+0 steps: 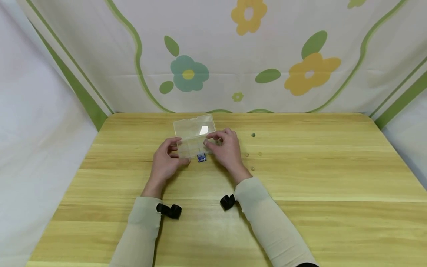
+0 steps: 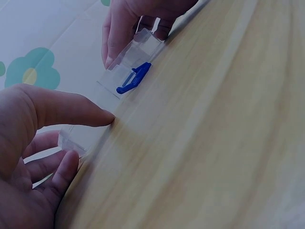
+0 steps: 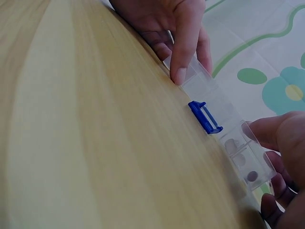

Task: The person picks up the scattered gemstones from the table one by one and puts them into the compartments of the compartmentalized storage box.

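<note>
A clear plastic compartment box (image 1: 188,148) lies on the wooden table, its see-through lid (image 1: 191,127) raised at the back. A blue latch (image 3: 205,117) sits at the middle of its front edge. My left hand (image 1: 166,157) holds the box's left end, thumb at the front and fingers at the side and back. Over the right compartments, my right hand (image 1: 227,147) has thumb and forefinger tips close together; whether something small is between them I cannot tell. A dark round piece (image 3: 252,176) and paler round pieces (image 3: 232,144) lie inside near that hand.
Right of the box, a small dark green round piece (image 1: 253,135) lies toward the back. Nearer are small pale pieces (image 1: 260,153), hard to make out against the wood. A flowered curtain (image 1: 223,55) hangs behind the table's far edge.
</note>
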A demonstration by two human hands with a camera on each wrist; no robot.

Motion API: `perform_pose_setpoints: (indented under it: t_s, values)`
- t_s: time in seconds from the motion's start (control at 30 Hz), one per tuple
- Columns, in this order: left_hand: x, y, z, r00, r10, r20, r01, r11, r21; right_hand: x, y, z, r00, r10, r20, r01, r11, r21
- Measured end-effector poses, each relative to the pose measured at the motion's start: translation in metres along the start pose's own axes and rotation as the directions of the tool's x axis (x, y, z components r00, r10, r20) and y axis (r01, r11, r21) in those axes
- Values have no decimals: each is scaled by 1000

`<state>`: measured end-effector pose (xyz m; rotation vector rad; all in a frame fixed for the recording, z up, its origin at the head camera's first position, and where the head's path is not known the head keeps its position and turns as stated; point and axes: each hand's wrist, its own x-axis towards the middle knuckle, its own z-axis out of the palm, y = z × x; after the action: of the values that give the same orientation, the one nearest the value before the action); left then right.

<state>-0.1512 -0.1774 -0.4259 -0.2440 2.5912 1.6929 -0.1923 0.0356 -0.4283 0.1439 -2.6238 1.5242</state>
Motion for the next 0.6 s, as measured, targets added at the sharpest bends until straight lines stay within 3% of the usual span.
perform_pose_setpoints:
  t_s: [0.37, 0.6]
  values:
    - [0, -2, 2, 1000, 0, 2, 0, 1000, -3, -1, 2, 0, 1000, -1, -4, 1, 1000, -10]
    - [5, 0, 9, 1000, 0, 9, 0, 1000, -16, 2, 5, -13, 1000, -25, -11, 24, 999, -46]
